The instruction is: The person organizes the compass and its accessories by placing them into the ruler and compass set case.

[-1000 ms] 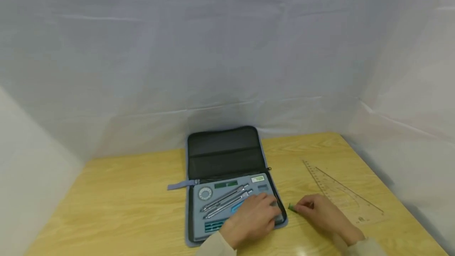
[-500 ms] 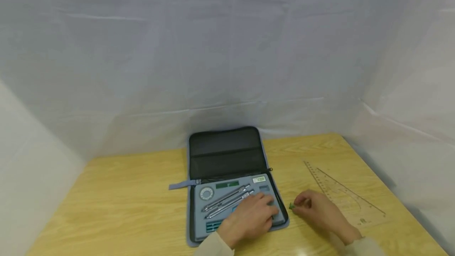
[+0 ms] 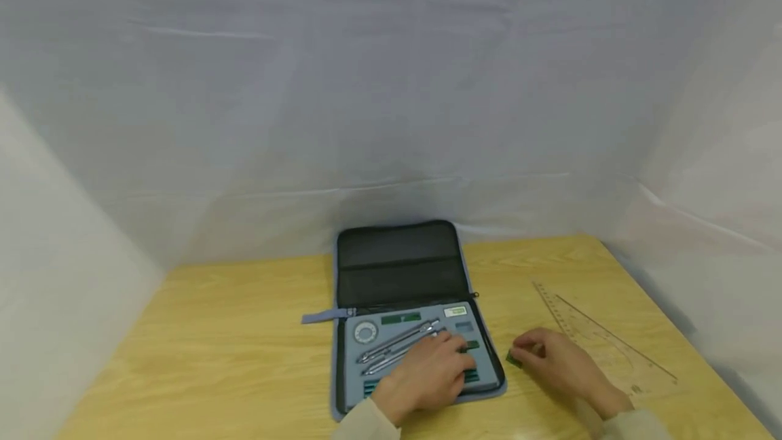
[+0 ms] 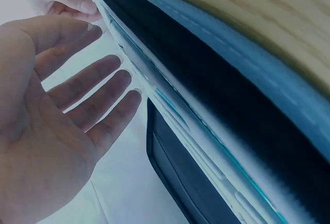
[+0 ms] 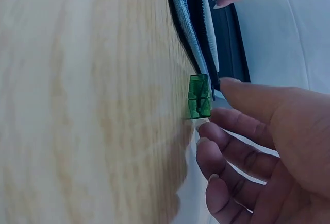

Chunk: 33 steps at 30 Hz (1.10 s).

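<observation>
A small green translucent pencil sharpener (image 5: 199,96) sits on the table beside the right edge of a zip case (image 3: 427,396). My right hand (image 3: 559,365) is at the sharpener, with thumb and forefinger apart in the right wrist view (image 5: 294,147); the fingertips are close to it, and I cannot tell whether they touch. My left hand (image 3: 430,369) is over the grey tray (image 3: 487,362) of the open case, fingers extended and spread in the left wrist view (image 4: 56,105). It hides the lower middle of the tray. Metal compasses (image 3: 397,343) lie in the tray.
A round disc (image 3: 366,333), a green lead case (image 3: 400,318) and a white eraser (image 3: 455,312) sit in tray slots. One small slot (image 3: 464,326) has nothing in it. A clear set square (image 3: 611,345) lies on the table at right. White sheets stand behind and at the sides.
The head view has shifted slightly, so everything sits further right. More of the sharpener shows at my right fingertips, its broad side in view. My left hand has drawn back slightly, uncovering more of the tray.
</observation>
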### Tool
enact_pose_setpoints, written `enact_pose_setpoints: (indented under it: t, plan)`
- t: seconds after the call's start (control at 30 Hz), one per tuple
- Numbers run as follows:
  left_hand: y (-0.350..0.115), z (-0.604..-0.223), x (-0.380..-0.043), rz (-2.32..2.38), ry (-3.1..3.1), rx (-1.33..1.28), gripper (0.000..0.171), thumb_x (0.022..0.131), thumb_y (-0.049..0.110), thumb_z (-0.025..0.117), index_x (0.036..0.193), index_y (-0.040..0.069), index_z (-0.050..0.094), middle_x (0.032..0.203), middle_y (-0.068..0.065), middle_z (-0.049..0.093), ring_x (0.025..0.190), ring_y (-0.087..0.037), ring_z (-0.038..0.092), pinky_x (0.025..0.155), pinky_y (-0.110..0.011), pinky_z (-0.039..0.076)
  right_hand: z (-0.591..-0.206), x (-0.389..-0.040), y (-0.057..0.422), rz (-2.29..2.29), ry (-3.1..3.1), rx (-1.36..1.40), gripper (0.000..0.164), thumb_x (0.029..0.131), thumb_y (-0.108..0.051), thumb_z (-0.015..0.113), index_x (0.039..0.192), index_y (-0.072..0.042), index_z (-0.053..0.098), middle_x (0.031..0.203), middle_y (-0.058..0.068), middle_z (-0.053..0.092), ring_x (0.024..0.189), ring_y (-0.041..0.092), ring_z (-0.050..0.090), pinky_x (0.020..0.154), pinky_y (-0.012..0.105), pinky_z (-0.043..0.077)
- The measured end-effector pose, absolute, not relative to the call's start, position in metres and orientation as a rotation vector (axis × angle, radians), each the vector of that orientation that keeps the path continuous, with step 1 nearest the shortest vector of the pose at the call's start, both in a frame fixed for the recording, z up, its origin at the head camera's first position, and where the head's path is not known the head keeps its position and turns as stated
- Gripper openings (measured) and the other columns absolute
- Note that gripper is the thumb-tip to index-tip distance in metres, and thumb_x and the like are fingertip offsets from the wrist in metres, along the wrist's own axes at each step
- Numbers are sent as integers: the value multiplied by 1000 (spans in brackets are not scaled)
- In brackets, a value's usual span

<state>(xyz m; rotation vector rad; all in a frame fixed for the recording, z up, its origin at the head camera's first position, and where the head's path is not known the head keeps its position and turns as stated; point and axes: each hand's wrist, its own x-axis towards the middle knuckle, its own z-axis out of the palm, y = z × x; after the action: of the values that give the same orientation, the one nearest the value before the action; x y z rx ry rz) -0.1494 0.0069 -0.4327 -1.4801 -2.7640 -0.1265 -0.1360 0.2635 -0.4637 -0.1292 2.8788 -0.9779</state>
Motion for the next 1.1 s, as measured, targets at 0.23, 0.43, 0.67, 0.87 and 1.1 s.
enact_pose_setpoints:
  t: [0.23,0.43,0.67,0.87,1.1]
  plan:
    - [1,-436,-152,-154,-2731,-1463,26,95,19,55,116,26,69,116,6,58,102,-11,53,84,-28,47,-461,-138,261,-919,2893,-203,33,77,-40,78,97,-16,67,85,-8,62,74,9,56,63,33,47]
    - [-3,-437,-154,-174,-2761,-1413,26,95,19,55,116,26,69,117,5,59,106,-11,54,88,-28,46,-464,-142,257,-831,2943,-182,24,79,-33,77,92,-17,66,79,-9,60,70,8,55,60,33,46]
    - [-16,-437,-156,-100,-2739,-1364,22,92,20,58,110,26,70,114,5,59,103,-12,54,88,-28,45,-463,-152,253,-855,2928,-171,21,81,-31,76,96,-18,68,80,-10,60,71,8,55,62,33,46]
    - [-27,-437,-159,-132,-2735,-1332,28,93,18,57,118,22,66,117,2,58,104,-13,55,84,-28,48,-462,-163,248,-930,2923,-221,17,81,-27,76,95,-20,68,81,-9,61,72,8,55,64,33,47]
    - [-40,-439,-160,-197,-2781,-1241,37,95,23,57,132,20,56,127,0,56,111,-17,54,85,-34,49,-460,-175,241,-934,2957,-298,14,82,-21,75,95,-19,70,86,-8,63,73,8,56,64,31,47]
